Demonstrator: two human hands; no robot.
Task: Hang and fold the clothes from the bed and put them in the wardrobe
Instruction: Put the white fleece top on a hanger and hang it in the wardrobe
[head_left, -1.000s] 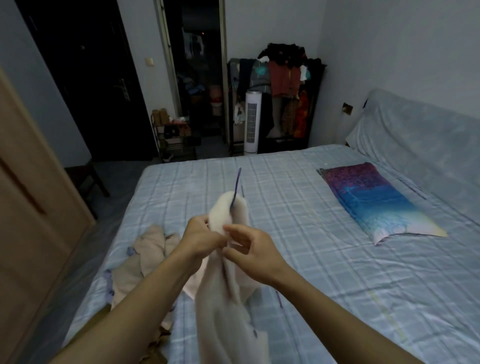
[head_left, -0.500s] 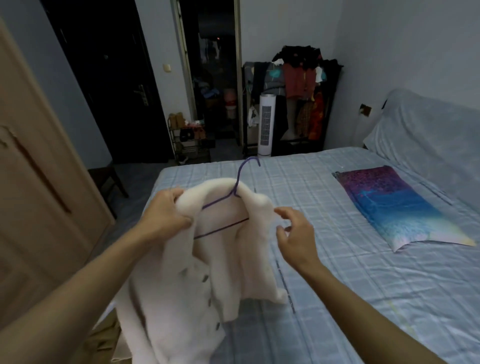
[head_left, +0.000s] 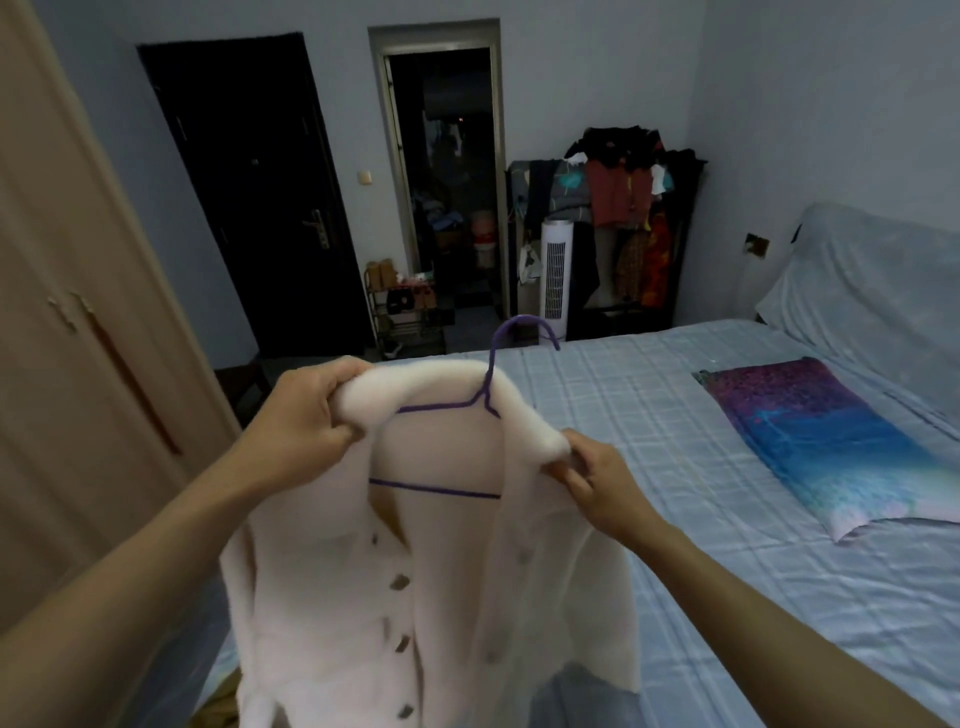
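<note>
Head view: my left hand (head_left: 306, 415) grips white coat (head_left: 426, 582) collar, right hand (head_left: 597, 483) pinches other collar end, frame centre. Coat on purple hanger (head_left: 485, 405); wardrobe (head_left: 78, 338), frame left, not yet reached.

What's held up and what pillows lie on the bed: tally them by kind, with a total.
Jacket: 1, white, gripped at the collar by the left hand and the right hand
Hanger: 1, purple, inside the jacket
Pillow: 1, on the bed
Total: 3
</note>
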